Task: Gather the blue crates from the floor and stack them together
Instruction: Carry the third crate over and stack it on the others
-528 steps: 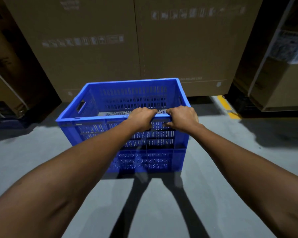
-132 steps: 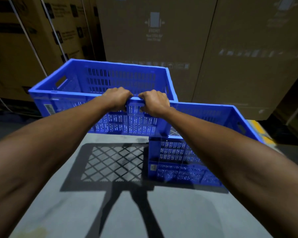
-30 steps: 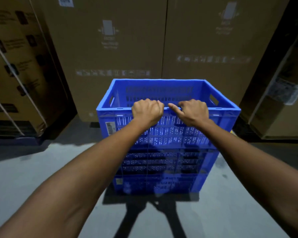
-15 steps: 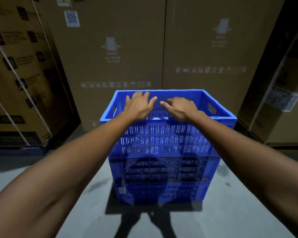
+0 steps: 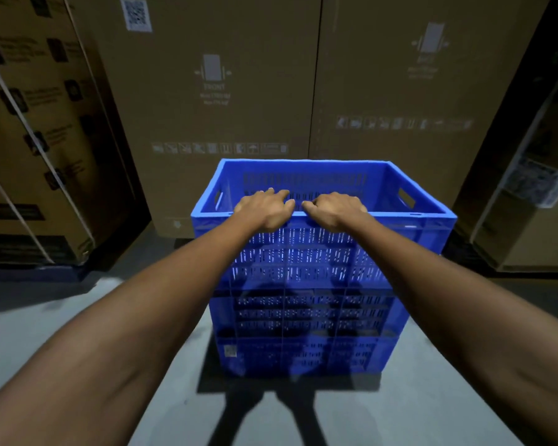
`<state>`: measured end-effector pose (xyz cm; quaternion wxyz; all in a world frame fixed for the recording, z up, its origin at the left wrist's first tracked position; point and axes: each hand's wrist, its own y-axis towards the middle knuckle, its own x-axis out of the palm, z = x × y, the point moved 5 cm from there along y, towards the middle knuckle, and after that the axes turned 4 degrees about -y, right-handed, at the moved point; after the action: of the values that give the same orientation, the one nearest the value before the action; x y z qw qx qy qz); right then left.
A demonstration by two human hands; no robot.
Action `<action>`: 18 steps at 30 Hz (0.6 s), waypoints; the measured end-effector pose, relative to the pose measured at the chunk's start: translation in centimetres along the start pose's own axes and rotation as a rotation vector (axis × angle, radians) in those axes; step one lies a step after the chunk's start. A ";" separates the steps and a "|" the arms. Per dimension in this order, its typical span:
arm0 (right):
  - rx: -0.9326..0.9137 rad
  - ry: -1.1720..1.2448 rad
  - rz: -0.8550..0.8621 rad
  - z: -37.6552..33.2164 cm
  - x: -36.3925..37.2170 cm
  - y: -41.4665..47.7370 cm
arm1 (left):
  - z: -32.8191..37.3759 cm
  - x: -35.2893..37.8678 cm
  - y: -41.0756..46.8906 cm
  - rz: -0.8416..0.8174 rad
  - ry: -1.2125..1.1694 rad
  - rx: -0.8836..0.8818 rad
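My left hand [image 5: 264, 209] lies over the near rim of the top crate [image 5: 413, 217], fingers fairly straight and reaching into the opening. My right hand [image 5: 334, 209] sits just beside it on the same rim, thumbs nearly touching. Its fingers bend over the edge with the tips hidden, so I cannot tell whether it grips or only rests. This looks to me like the seating step: the crate stands on the lower crates [image 5: 303, 317], which stand on the floor [image 5: 78, 333] just in front of the cardboard cartons [image 5: 223, 91]. To do it well I would press straight down with both palms evenly, then check that all four corners sit level, since a push from the middle of one long side could leave the far side riding high. The crates are rigid moulded plastic, bright blue and rectangular, with rows of narrow vertical slots in the walls, a thick flat rim and handle cut-outs in the short ends. The floor is smooth grey concrete; the cartons are matte brown board with faint printed symbols.
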<state>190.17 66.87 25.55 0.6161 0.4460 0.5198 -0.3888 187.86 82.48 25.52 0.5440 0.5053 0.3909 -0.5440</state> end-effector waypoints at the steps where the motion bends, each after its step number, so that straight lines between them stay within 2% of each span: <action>1: 0.015 0.001 0.029 0.0 -0.2 0.0 | 0.1 -0.2 -0.1 0.034 -0.002 0.017; 3: 0.059 0.010 0.112 0.0 -0.4 -0.7 | 0.3 -0.4 -0.6 0.094 -0.004 0.060; 6: 0.168 0.024 0.347 -0.5 -0.6 -3.2 | 0.8 -0.7 -1.9 0.147 -0.006 0.127; 8: 0.251 -0.001 0.433 -1.4 -0.4 -5.3 | 1.2 -1.4 -2.9 0.140 -0.049 0.174; 10: 0.254 0.048 0.329 -2.1 -0.2 -6.5 | 1.1 -2.4 -4.0 0.093 -0.127 0.184; 14: 0.197 0.200 -0.035 -2.1 -1.7 -7.1 | 0.6 -6.7 -6.2 0.039 -0.187 0.172; 18: 0.203 0.299 -0.072 -2.8 -8.9 -8.5 | 0.6 -13.9 -7.8 0.011 -0.149 0.163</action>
<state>179.94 67.18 32.92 0.4693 0.5400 0.5794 -0.3905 178.70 85.45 38.19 0.5315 0.5081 0.3013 -0.6071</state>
